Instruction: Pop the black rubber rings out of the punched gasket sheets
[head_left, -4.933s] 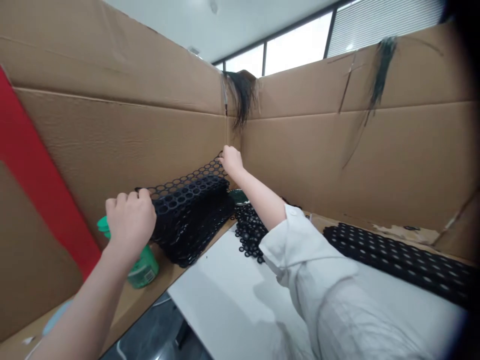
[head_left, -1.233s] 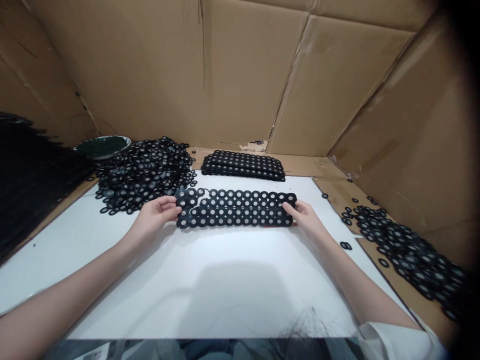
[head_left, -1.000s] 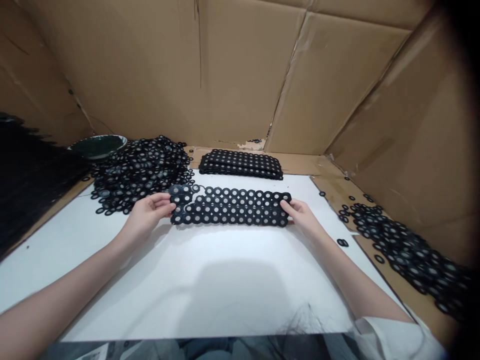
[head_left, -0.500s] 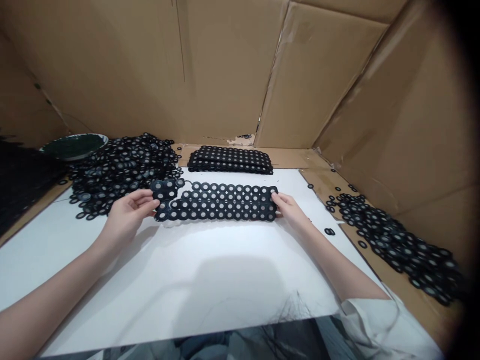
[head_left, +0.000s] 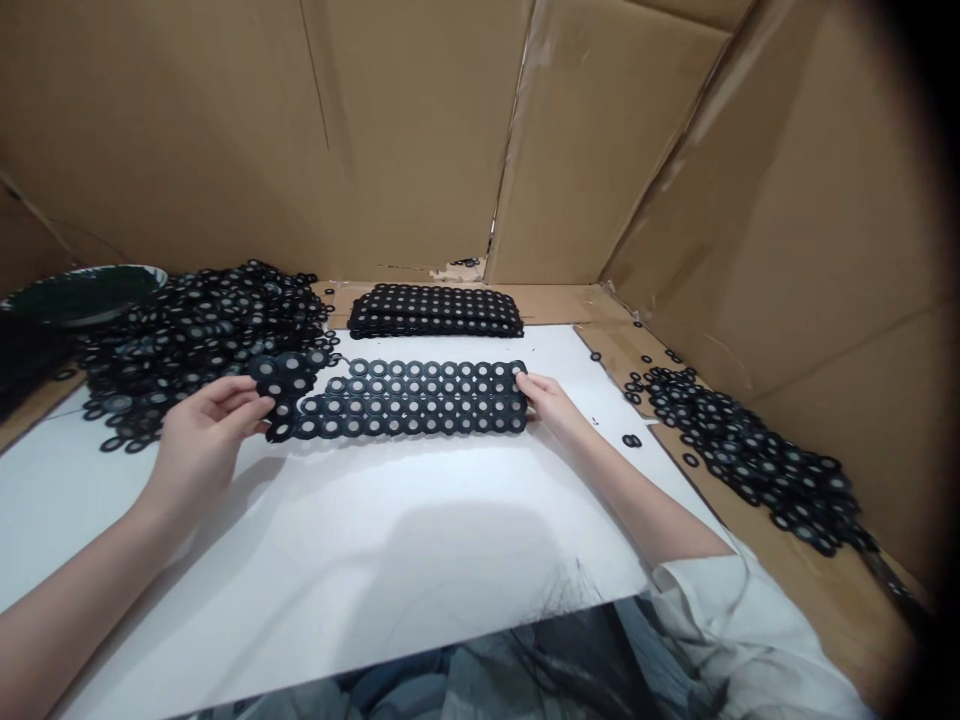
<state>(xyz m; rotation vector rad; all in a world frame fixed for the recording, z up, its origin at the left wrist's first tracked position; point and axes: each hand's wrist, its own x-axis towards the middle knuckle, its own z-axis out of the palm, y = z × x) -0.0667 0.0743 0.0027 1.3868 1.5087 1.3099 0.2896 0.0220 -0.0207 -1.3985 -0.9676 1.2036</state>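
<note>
Gripping a black ring sheet point(head_left: 409, 400) by both ends, just above the middle of a white board point(head_left: 375, 570). Left hand point(head_left: 196, 435) clamped on the ragged left end, right hand point(head_left: 547, 400) pinched on the square right end, well apart, with the whole length of the sheet between. At the left end, a small cluster of rings skewed up and away from the rows, partly parted. Elsewhere, rows intact, ring joined to ring.

Already heaped: a large pile of loose rings point(head_left: 195, 320) on the left, spilling onto the board's far-left corner and reaching close to the left fingertips. A second, longer pile point(head_left: 742, 455) on bare cardboard at right. Not broken up: a neat stack of whole sheets point(head_left: 439, 310) just beyond the held one, close to the back wall. By the look of it, much already parted, with a stack and nearly all of the held sheet left whole.

Hemmed on three sides by cardboard walls point(head_left: 420, 130), close behind the stack and slanting in on the right. Green dish point(head_left: 82, 290) at far left, behind the left pile. Stray pair of rings point(head_left: 630, 440) by the board's right edge, near the right forearm.

Widest open room on the bare near half of the board, between the forearms and down to the front edge. Little room to the left or beyond the sheet; some to the right, short of the second pile.
</note>
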